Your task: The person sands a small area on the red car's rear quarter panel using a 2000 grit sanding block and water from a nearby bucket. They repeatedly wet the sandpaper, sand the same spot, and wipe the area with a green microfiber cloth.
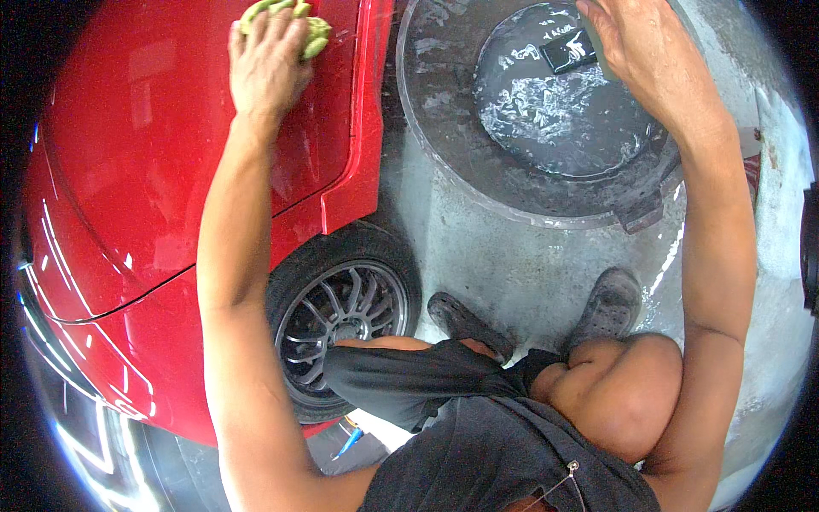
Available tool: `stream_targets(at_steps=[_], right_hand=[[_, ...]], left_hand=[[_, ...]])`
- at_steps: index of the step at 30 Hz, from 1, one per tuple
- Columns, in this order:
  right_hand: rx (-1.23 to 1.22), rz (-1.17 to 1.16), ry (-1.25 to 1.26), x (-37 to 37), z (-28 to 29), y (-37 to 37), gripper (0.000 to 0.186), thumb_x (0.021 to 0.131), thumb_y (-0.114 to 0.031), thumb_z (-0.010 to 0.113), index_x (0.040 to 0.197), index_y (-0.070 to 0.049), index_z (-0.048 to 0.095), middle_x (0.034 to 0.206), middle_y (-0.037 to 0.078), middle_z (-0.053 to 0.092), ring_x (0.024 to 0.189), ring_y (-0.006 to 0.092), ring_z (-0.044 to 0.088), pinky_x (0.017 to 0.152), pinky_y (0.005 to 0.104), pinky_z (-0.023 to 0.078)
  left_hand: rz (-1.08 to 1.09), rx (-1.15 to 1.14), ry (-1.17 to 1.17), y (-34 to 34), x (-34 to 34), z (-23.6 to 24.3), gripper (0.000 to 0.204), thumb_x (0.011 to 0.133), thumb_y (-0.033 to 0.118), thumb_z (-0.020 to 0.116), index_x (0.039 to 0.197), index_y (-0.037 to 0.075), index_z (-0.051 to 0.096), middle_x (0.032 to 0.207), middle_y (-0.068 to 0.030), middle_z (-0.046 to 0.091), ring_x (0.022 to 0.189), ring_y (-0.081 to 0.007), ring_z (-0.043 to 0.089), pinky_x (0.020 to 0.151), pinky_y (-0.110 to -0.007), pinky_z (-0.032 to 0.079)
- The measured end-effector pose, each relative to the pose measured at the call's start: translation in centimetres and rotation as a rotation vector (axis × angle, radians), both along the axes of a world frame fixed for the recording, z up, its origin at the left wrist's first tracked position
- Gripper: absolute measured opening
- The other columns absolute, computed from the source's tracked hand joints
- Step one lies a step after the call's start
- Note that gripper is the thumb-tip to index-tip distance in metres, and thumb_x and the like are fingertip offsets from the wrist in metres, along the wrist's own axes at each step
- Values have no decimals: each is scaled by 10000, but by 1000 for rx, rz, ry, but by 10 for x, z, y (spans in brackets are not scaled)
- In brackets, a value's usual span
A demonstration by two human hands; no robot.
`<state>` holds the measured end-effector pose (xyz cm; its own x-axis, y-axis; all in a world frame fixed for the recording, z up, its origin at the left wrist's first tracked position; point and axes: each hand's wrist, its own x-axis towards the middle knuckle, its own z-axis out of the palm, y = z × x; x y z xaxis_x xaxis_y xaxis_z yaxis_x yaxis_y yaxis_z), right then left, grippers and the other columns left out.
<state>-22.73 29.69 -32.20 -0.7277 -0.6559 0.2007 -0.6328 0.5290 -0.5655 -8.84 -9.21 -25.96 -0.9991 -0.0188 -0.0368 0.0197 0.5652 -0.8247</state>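
Note:
My left hand presses a crumpled yellow-green cloth against the red car panel, fingers bent over it. On the right, my right hand is above a large dark round tub. Its fingers close on a thin grey-green, sheet-like piece, whose exact kind I cannot make out. Inside the tub is water with white suds. A small black rectangular block lies in that water, just left of the right hand.
The car's wheel, with a dark multi-spoke rim, is below the panel. My feet in dark clogs rest on the wet grey floor between wheel and tub. A blue-tipped object lies near the tyre's lower side.

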Motion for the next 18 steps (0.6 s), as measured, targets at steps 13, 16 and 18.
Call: stream_targets(at_steps=[13, 16, 18], right_hand=[[-36, 22, -41, 2, -8, 6, 188, 1037, -87, 573, 1049, 49, 703, 797, 262, 719, 769, 413, 743, 727, 494, 594], [-15, 40, -135, -11, -19, 4, 198, 1043, -96, 573, 1069, 45, 709, 807, 261, 725, 773, 412, 745, 726, 492, 598], [-27, 59, 59, -10, -39, 2, 215, 1050, -104, 568, 1098, 43, 718, 821, 266, 730, 776, 415, 747, 729, 487, 602]], left_hand=[[210, 437, -263, 67, 174, -112, 569, 845, 137, 707, 1406, 110, 615, 1638, -264, 429, 1511, -470, 417, 1278, -623, 281], [313, 643, -354, 94, 223, -103, 671, 666, 131, 837, 1313, 171, 664, 1525, -123, 547, 1419, -403, 482, 1078, -553, 446], [331, 753, -396, 110, 264, -108, 658, 668, 141, 833, 1307, 169, 676, 1494, -105, 589, 1377, -374, 520, 1052, -543, 452]])
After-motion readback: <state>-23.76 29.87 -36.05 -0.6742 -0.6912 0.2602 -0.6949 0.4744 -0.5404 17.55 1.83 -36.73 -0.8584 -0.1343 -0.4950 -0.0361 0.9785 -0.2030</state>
